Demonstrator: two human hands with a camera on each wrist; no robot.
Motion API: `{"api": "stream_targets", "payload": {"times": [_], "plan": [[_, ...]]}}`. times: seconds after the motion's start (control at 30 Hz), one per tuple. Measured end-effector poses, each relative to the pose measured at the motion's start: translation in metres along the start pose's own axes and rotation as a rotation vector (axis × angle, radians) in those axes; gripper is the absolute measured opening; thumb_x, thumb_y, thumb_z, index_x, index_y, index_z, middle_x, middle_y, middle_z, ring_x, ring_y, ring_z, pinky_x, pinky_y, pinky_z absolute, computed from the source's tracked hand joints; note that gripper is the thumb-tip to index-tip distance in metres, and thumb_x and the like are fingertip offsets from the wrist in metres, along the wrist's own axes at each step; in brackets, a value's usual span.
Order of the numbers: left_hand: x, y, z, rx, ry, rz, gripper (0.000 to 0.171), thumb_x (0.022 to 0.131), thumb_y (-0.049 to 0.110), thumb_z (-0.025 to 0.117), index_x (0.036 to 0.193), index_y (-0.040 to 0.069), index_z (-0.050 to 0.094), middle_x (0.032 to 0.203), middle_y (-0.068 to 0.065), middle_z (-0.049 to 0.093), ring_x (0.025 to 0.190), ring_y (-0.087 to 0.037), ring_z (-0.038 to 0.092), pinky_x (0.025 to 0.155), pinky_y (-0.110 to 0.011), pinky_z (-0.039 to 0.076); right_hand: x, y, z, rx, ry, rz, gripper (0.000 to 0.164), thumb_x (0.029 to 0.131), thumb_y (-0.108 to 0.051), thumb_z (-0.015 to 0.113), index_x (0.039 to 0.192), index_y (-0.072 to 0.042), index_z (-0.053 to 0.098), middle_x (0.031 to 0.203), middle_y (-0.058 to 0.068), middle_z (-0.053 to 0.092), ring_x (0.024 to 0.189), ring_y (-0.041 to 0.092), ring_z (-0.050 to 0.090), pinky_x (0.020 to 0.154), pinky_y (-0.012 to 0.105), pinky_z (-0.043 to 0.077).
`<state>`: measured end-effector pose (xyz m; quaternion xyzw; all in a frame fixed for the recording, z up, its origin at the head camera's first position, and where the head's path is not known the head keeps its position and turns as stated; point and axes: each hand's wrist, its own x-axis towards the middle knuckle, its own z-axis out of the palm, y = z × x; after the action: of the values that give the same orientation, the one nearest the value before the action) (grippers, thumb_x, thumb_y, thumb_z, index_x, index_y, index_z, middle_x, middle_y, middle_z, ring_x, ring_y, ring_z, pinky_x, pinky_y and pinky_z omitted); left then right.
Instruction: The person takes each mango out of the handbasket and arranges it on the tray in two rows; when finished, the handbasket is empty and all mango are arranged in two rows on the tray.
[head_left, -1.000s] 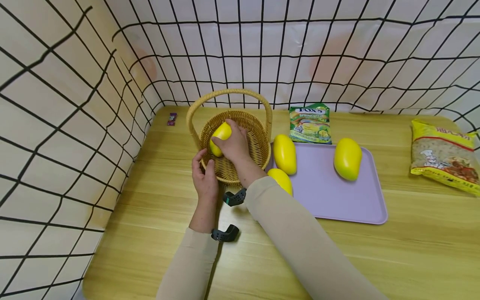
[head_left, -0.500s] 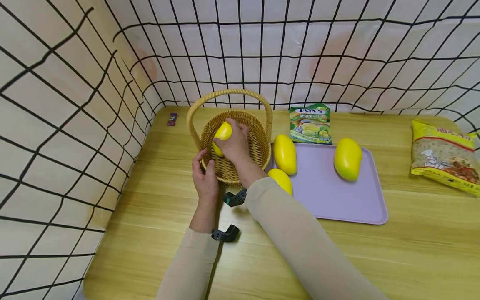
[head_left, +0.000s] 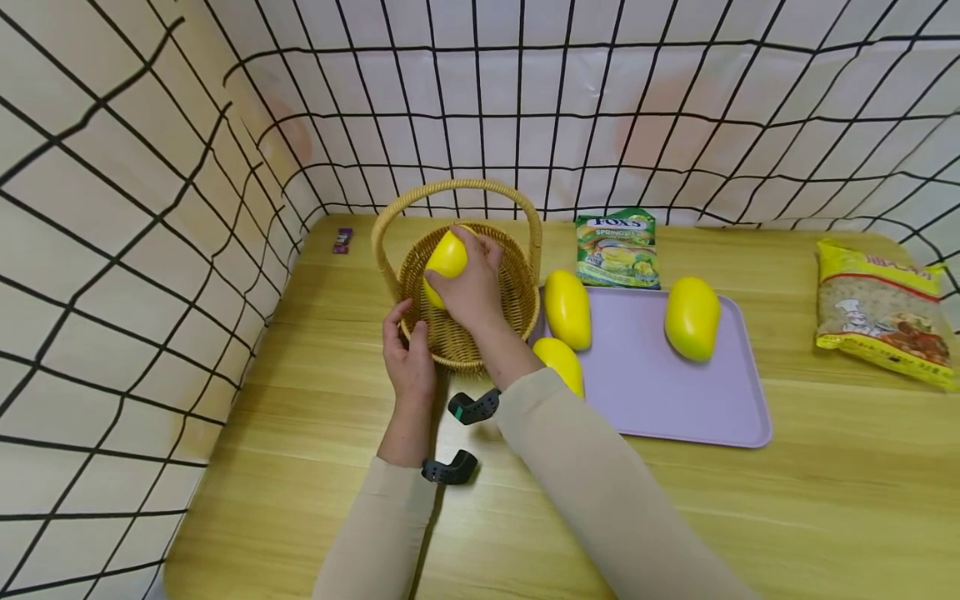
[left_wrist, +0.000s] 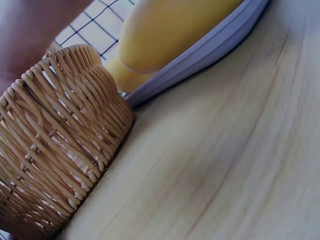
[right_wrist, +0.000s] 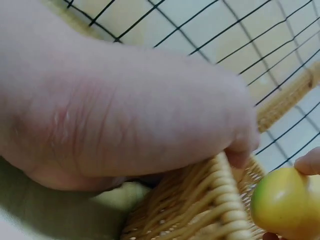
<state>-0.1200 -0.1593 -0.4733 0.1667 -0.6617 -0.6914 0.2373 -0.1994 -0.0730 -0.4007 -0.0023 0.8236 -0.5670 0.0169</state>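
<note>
My right hand [head_left: 474,287] grips a yellow mango [head_left: 448,257] from the right, inside a round wicker basket [head_left: 459,363] with a tall hoop handle. In the right wrist view that mango [right_wrist: 280,202] has a greenish side, with the thumb [right_wrist: 308,161] on top. My left hand [head_left: 411,367] holds the basket's front left rim, and one fingertip bends over it in the right wrist view. Two mangoes [head_left: 567,310] lie at the left end of a lilac tray [head_left: 652,400], the nearer one partly behind my right sleeve. Another mango [head_left: 692,318] lies toward its right end.
The basket stands close against the tray's left edge. Behind the tray lies a green Fox's candy bag [head_left: 617,248]. A yellow food packet [head_left: 885,315] is at far right, a small purple wrapper [head_left: 342,241] at back left. Black wire grid [head_left: 480,100] encloses the table's back and left.
My right hand and the mango have risen slightly from the basket's bottom, and the mango has tilted a little. My left hand has kept its place at the rim.
</note>
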Motion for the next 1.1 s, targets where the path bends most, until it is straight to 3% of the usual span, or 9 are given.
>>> {"api": "stream_targets", "payload": {"times": [0.33,0.63,0.8,1.1], "plan": [[-0.001,0.001,0.0,-0.016,-0.006,-0.004,0.039,0.097,0.008,0.053,0.136,0.007,0.056,0.147,-0.006,0.051,0.142,-0.018,0.042,0.104,-0.024,0.042,-0.033,-0.027,-0.038,-0.024,-0.083,-0.073,0.08,0.084,-0.024,0.081,0.154,-0.034,0.043,0.16,0.006,0.026,0.126,0.035,0.053,0.099,0.05,0.052],[-0.002,0.0,0.0,-0.04,-0.02,-0.004,0.038,0.099,0.008,0.052,0.137,0.005,0.054,0.15,-0.006,0.048,0.148,-0.016,0.035,0.117,-0.036,0.034,-0.063,-0.043,-0.087,-0.101,-0.219,-0.115,0.08,0.084,-0.026,0.08,0.154,-0.037,0.042,0.162,0.004,0.027,0.123,0.036,0.054,0.096,0.055,0.052],[-0.001,-0.002,0.0,-0.065,-0.03,0.0,0.038,0.1,0.007,0.051,0.138,0.003,0.053,0.152,-0.007,0.047,0.15,-0.017,0.033,0.12,-0.039,0.031,-0.071,-0.041,-0.116,-0.184,-0.325,-0.137,0.086,0.083,-0.027,0.08,0.156,-0.038,0.036,0.164,0.001,0.027,0.121,0.034,0.054,0.094,0.054,0.053],[-0.002,0.001,0.001,-0.046,-0.02,0.01,0.038,0.098,0.005,0.051,0.136,0.002,0.053,0.154,-0.01,0.045,0.154,-0.021,0.026,0.127,-0.041,0.02,-0.076,-0.017,-0.155,-0.272,-0.422,-0.201,0.084,0.085,-0.026,0.079,0.157,-0.032,0.036,0.163,0.0,0.029,0.122,0.031,0.052,0.098,0.055,0.048]]}}
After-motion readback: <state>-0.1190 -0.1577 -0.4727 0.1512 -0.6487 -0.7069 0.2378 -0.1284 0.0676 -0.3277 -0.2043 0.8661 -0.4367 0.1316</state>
